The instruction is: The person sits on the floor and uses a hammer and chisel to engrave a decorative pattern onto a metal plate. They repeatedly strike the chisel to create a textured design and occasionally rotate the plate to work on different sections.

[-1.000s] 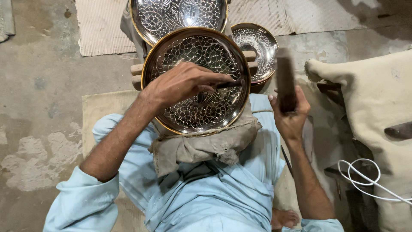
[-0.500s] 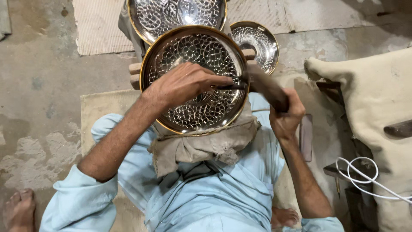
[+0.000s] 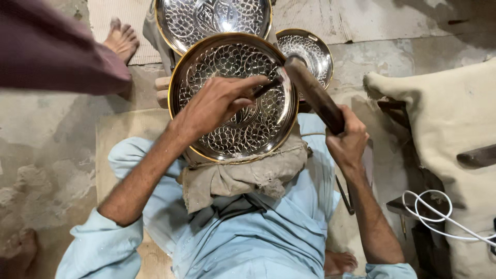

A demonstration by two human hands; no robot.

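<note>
A bystander's bare foot (image 3: 122,40) stands left of the engraved metal tray (image 3: 233,98); over the tray's centre the left hand (image 3: 214,103) pinches a chisel (image 3: 266,87), while the right hand (image 3: 347,139) grips a wooden mallet (image 3: 312,93) at its right rim.

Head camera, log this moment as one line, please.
left hand: pinches chisel on metal plate | right hand: grips mallet, head at chisel

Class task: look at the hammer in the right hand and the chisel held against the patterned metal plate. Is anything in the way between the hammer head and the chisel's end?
Nothing visible does. The right hand holds the hammer with its head right at the end of the chisel, which the left hand steadies on the patterned metal plate.
</note>
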